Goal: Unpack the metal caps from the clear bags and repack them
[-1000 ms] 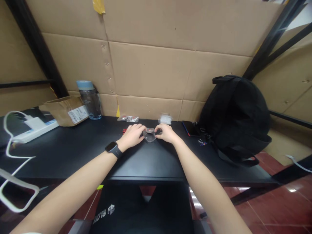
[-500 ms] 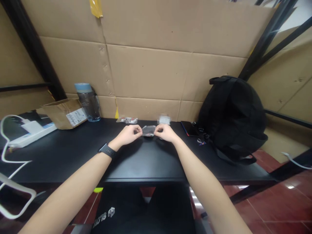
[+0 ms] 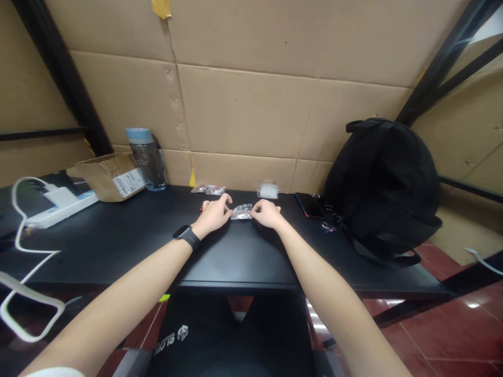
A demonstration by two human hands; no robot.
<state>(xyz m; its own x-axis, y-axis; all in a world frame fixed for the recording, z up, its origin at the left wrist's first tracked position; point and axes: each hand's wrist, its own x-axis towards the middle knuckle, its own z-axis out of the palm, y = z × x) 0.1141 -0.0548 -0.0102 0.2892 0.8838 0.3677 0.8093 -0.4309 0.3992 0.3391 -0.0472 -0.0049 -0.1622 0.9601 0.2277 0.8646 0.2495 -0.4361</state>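
A small clear plastic bag [image 3: 241, 211] with crinkled, shiny film is between my two hands, over the middle of the dark tabletop. My right hand [image 3: 266, 213] pinches its right edge between thumb and fingertips. At the bag's left end is my left hand [image 3: 214, 213], its thumb and index finger apart and the thumb tip close to the film. A small red thing [image 3: 201, 208] shows at the outer side of the left hand; whether the curled fingers hold it, I cannot tell. My left wrist wears a dark watch [image 3: 187, 236].
Behind my hands lie clear packets with red bits [image 3: 210, 189] and a whitish packet [image 3: 268, 189]. On the left stand a water bottle [image 3: 148, 162], an open cardboard box [image 3: 108, 180] and a power strip [image 3: 63, 209]. A phone [image 3: 308, 205], keyring [image 3: 327, 227] and black backpack [image 3: 383, 188] are right.
My left index finger and thumb have come apart from their pinch at the bag's left edge. The bag looks more crumpled, and a red thing now shows beside the left hand. The view shifted slightly.
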